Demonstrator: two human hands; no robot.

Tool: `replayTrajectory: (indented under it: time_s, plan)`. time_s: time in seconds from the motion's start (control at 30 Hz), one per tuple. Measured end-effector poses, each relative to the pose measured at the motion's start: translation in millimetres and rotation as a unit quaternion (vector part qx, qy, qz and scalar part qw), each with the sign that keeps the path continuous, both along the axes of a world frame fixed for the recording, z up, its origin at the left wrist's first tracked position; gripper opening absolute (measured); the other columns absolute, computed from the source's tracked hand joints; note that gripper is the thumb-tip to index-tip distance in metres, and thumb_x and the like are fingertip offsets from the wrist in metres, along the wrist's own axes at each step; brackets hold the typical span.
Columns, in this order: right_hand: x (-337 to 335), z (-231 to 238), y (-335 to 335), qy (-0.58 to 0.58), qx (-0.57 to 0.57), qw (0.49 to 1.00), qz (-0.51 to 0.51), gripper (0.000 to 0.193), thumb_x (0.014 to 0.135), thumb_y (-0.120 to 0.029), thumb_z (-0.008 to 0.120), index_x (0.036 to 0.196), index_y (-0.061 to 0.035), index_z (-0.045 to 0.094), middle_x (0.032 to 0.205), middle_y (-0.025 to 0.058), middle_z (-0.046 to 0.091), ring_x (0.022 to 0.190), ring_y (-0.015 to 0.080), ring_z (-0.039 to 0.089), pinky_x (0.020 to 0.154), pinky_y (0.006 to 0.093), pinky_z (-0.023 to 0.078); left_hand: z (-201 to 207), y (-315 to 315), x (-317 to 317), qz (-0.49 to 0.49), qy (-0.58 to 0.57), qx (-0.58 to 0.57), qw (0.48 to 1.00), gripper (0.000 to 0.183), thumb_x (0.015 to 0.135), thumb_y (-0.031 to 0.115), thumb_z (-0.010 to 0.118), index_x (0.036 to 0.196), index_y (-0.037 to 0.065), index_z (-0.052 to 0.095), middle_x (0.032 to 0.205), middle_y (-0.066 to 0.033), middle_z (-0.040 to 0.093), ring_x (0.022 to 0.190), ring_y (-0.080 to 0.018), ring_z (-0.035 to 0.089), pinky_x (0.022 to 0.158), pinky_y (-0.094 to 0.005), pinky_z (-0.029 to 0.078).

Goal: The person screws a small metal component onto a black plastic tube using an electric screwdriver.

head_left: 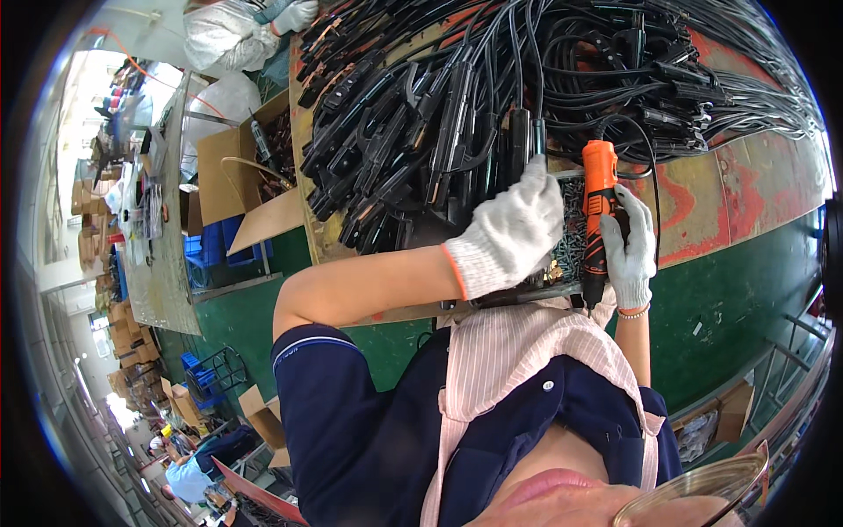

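Observation:
My left hand (514,233), in a white knit glove with an orange cuff, is closed, its fingertips at the lower end of a black handle (521,140). What its fingers hold, if anything, is hidden. My right hand (632,250), gloved in white, bends its fingers and thumb against the side of an orange and black electric screwdriver (599,184), whose bit points toward my body. Between the hands lies a tray of small screws (572,230), with a few brass-coloured pieces (553,272) at its near end. Many black lever handles (452,132), like welding electrode holders, are heaped left of the tray.
Black cables (571,66) cover the far side of the worn red-and-yellow table (702,193). An open cardboard box (224,171) and a blue bin (211,259) stand left. At the far left edge, another person's gloved hand (297,16) is near a white plastic bag (230,37).

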State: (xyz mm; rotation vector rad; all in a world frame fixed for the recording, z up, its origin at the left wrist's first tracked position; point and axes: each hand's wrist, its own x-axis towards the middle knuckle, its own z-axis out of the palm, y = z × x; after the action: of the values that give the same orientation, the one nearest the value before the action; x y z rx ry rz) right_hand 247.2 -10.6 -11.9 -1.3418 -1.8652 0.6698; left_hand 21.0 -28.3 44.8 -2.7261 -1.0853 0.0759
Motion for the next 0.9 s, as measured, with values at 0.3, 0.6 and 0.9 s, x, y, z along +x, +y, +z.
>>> replayTrajectory:
  time_s: [0.3, 0.6, 0.9]
  plan:
    - [2.8, -3.8, 0.4, 0.021, 0.016, 1.0, 0.009, 0.037, 0.09, -0.008, 0.065, 0.126, -0.0006, 0.058, 0.12, 0.0168, 0.061, 0.107, 0.0288, 0.061, 0.092, 0.0367, 0.049, -2.5, 15.0, 19.7, -0.032, 0.082, -0.135, 0.987, 0.039, 0.077, 0.042, 0.064, 0.097, 0.009, 0.073, 0.103, -0.0056, 0.066, 0.11, -0.0263, 0.054, 0.109, -0.0409, 0.036]
    - [3.4, -3.8, -2.2, 0.042, 0.013, 0.999, -0.005, 0.037, 0.088, -0.009, 0.068, 0.123, -0.0019, 0.06, 0.118, 0.0149, 0.063, 0.101, 0.0261, 0.063, 0.089, 0.0355, 0.05, -7.7, 38.7, 32.4, 0.079, 0.058, -0.184, 0.978, 0.036, 0.078, 0.044, 0.069, 0.09, 0.01, 0.072, 0.096, -0.0062, 0.068, 0.099, -0.0267, 0.059, 0.085, -0.0381, 0.05]
    - [3.3, -5.9, -1.0, 0.059, 0.016, 0.998, 0.007, 0.037, 0.087, -0.011, 0.069, 0.122, -0.0019, 0.061, 0.114, 0.0159, 0.063, 0.097, 0.0279, 0.064, 0.086, 0.0352, 0.051, 77.3, 48.0, 8.0, 0.176, 0.192, -0.286, 0.922, 0.054, 0.082, 0.057, 0.064, 0.101, 0.007, 0.075, 0.097, -0.0134, 0.07, 0.104, -0.0298, 0.06, 0.088, -0.0408, 0.052]
